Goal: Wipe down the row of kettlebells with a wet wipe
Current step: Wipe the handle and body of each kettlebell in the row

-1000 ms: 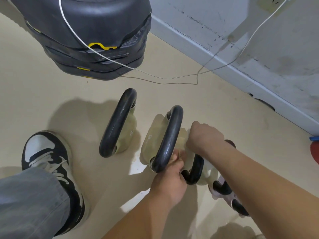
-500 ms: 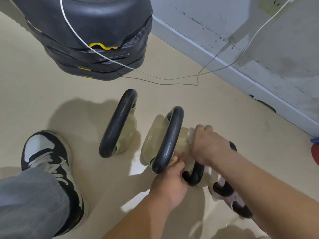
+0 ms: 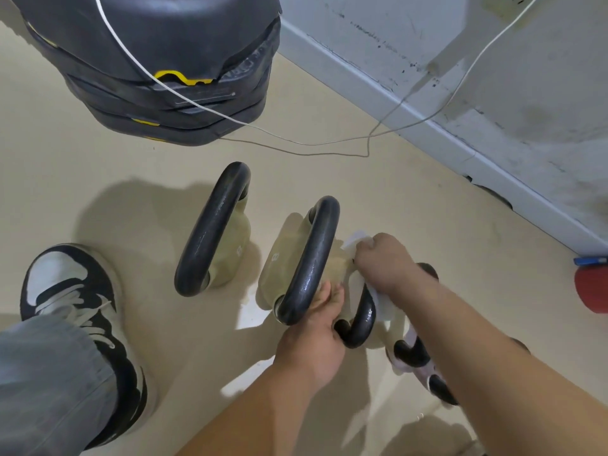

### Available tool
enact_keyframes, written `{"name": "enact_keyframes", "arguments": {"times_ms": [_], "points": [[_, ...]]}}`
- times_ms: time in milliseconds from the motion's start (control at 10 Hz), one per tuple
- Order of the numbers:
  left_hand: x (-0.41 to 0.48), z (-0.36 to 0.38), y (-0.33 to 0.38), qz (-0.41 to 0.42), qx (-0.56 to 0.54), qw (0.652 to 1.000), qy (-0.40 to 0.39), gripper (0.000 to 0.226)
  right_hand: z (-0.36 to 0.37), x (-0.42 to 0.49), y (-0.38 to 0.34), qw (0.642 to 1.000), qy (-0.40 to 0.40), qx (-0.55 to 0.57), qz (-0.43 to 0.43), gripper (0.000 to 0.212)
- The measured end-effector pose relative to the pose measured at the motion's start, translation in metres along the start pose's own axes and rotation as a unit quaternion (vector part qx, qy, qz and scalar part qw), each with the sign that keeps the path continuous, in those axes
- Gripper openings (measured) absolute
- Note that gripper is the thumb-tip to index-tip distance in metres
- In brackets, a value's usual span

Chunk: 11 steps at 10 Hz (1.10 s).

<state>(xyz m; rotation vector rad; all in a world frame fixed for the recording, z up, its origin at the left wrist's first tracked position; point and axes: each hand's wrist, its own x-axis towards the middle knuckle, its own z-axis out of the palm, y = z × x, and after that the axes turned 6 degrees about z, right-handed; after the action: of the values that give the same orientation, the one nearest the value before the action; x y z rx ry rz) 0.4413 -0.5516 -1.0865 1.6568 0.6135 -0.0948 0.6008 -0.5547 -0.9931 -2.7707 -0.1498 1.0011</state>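
One wet wipe (image 3: pixel 353 240) bunched under curled fingers of right hand (image 3: pixel 385 261) against third kettlebell (image 3: pixel 363 319); left hand (image 3: pixel 312 350) grips its handle; second kettlebell (image 3: pixel 279 258) marked "8".

One head cam only, aimed fwd & steeply down from close above kettlebell row (image 3: pixel 309 258); wall (image 3: pixel 493 77) beyond it, shoe (image 3: pixel 75 291) left of it.

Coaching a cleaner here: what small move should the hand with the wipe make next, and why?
Probably slide the wet wipe down the third kettlebell's black handle: the right hand holds it bunched at the top, and the left hand rests at the lower end.
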Motion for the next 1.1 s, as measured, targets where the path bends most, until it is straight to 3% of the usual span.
{"name": "enact_keyframes", "arguments": {"times_ms": [100,300,400,600,700,800,900,1000,1100], "points": [[-0.001,-0.004,0.009,0.018,0.047,0.999,-0.017,0.065,0.028,-0.038,0.024,0.992,0.098,0.062,-0.054,0.013],[-0.008,-0.012,0.014,0.037,0.067,0.997,-0.033,0.058,0.092,-0.079,0.066,0.963,0.184,0.17,-0.095,0.043],[-0.007,-0.014,0.013,0.039,0.07,0.996,-0.036,0.059,0.101,-0.084,0.075,0.959,0.169,0.207,-0.098,0.054],[-0.007,-0.008,0.01,0.036,0.069,0.997,-0.022,0.06,0.07,-0.074,0.06,0.963,0.12,0.215,-0.108,0.026],[-0.005,-0.004,0.005,0.034,0.067,0.997,-0.014,0.074,0.032,-0.036,0.032,0.99,0.08,0.108,-0.041,0.019],[-0.006,-0.002,0.0,0.012,0.059,0.998,-0.008,0.085,0.002,0.0,0.0,0.998,0.012,-0.067,0.0,0.014],[-0.007,-0.002,0.003,0.013,0.057,0.998,-0.006,0.09,-0.006,0.015,-0.018,0.983,-0.019,-0.182,0.007,0.008],[-0.007,-0.003,0.004,0.006,0.056,0.998,-0.01,0.092,-0.001,0.013,-0.017,0.99,0.001,-0.138,0.02,0.01],[-0.007,-0.006,0.003,0.014,0.064,0.998,-0.022,0.091,0.017,-0.008,0.004,0.997,0.082,0.008,0.008,0.01]]}}
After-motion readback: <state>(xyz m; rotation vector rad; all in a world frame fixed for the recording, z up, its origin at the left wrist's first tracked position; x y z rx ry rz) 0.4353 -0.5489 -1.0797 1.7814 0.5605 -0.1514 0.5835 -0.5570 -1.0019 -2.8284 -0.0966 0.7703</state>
